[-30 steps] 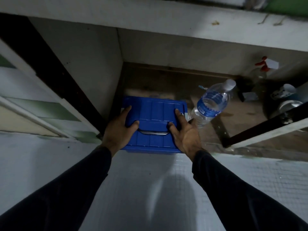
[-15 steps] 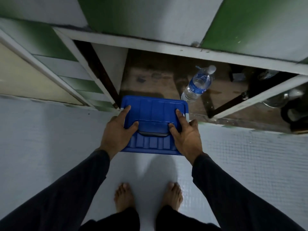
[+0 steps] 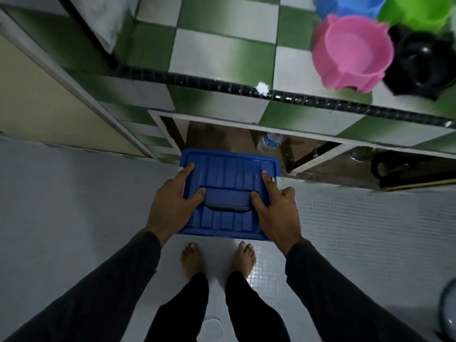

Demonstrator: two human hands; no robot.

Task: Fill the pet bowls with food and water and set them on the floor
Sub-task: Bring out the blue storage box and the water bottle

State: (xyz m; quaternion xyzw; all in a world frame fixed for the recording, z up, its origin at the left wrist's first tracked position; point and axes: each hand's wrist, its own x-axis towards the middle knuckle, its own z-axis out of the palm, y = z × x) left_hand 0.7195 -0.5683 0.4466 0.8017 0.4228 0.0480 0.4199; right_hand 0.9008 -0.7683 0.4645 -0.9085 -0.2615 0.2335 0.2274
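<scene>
A blue lidded plastic box with a dark handle in its lid hangs in the air in front of me, above the floor. My left hand grips its left side, thumb on the lid. My right hand grips its right side the same way. On the green-and-white tiled counter at the top right stand a pink pet bowl, a black bowl, a blue bowl and a green bowl. A clear water bottle stands inside the open cupboard under the counter.
The cupboard door stands open to the right of the box. A dark pot or kettle sits in the neighbouring compartment. My bare feet stand on the pale tiled floor. A round rim shows at the right edge.
I have lifted the blue box out of the cupboard and stood up with it. The view has risen, so the counter and its bowls now show.
</scene>
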